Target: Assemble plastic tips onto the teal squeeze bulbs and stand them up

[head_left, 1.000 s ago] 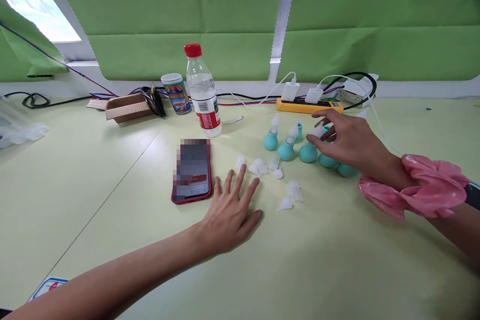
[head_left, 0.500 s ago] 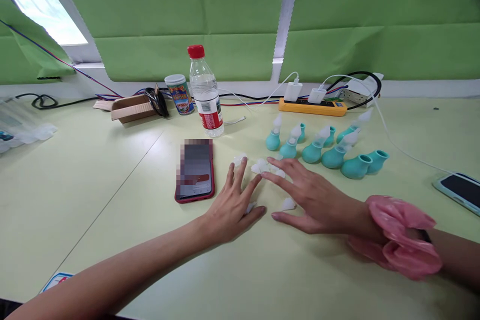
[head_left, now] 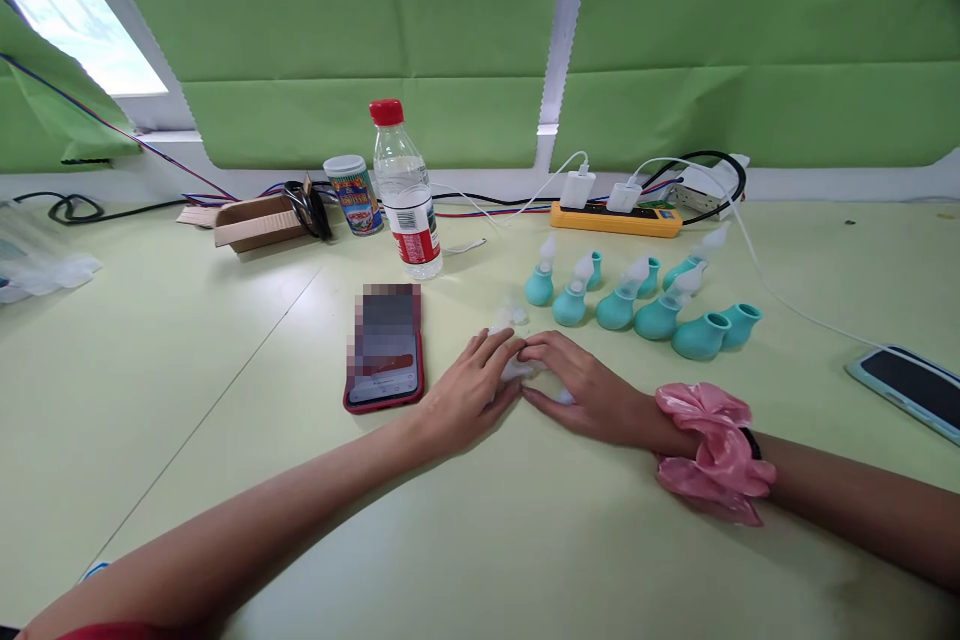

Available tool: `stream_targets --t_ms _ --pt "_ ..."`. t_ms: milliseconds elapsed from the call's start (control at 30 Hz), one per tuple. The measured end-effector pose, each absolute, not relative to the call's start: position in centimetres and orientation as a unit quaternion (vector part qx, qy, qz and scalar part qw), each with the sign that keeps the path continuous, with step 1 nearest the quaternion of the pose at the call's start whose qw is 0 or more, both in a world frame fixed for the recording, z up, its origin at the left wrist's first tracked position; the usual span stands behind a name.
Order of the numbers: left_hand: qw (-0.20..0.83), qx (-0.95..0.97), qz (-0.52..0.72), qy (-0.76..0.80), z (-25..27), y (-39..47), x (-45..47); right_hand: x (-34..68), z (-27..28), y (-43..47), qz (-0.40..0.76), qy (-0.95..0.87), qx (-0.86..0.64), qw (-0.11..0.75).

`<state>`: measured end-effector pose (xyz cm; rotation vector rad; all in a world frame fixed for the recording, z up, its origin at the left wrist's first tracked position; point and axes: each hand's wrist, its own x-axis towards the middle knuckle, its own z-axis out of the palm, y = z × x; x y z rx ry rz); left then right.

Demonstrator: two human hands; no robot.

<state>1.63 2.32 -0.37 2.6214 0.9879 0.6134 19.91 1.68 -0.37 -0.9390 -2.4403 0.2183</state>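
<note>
Small translucent white nozzle tips (head_left: 517, 369) lie in a pile on the table, cupped between my two hands. My left hand (head_left: 469, 390) curls round the pile from the left, its fingers together and the thumb below. From the right, my right hand (head_left: 589, 388) bends round the same tips, its fingertips touching or almost touching those of the left. One white tip (head_left: 566, 397) shows under the right palm. A few loose tips (head_left: 514, 314) sit just beyond the fingers. Part of the pile is hidden by the hands.
Teal bulbs (head_left: 616, 310), several with clear tips fitted, stand behind my right hand. A red-cased phone (head_left: 386, 380) lies left. A water bottle (head_left: 409, 205), a can (head_left: 354, 200), a cardboard box (head_left: 262, 223) and an orange power strip (head_left: 615, 220) line the back. Another phone (head_left: 911, 385) lies right.
Both hands have gone from spread fingers to curled ones and drawn together round the white tips. The right hand has moved left, and the tips are bunched closer.
</note>
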Motion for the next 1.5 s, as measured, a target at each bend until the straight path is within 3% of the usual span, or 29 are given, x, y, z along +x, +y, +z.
stream_targets --t_ms 133,400,633,933,1100,1233,1400,1500 --pt "0.132 0.899 0.246 0.336 -0.7 2.5 1.4 20.2 -1.0 2.2 0.056 -0.88 -0.368 0.295" --pt "0.055 0.903 0.262 0.337 -1.1 2.2 1.3 20.5 -1.1 2.8 0.064 -0.906 -0.33 0.258" --pt "0.012 0.9 0.272 0.341 -1.3 2.5 1.3 20.7 -1.5 3.0 0.08 -0.869 -0.361 0.328" --pt "0.072 0.899 0.255 0.349 0.0 2.0 1.4 20.5 -1.0 2.5 0.063 -0.826 -0.34 0.444" --pt "0.055 0.883 0.234 0.402 0.1 2.0 1.4 20.1 -0.6 1.7 0.053 -0.821 -0.299 0.484" --pt "-0.047 0.869 0.251 0.423 0.2 2.0 1.1 20.1 -0.7 1.4 0.057 -0.836 -0.278 0.47" --pt "-0.264 0.886 0.24 0.295 0.2 1.9 0.4 20.0 -0.7 1.2 0.056 -0.84 -0.277 0.464" --pt "-0.282 0.878 0.209 0.324 0.2 1.9 0.5 20.0 -0.7 1.2 0.065 -0.841 -0.277 0.46"
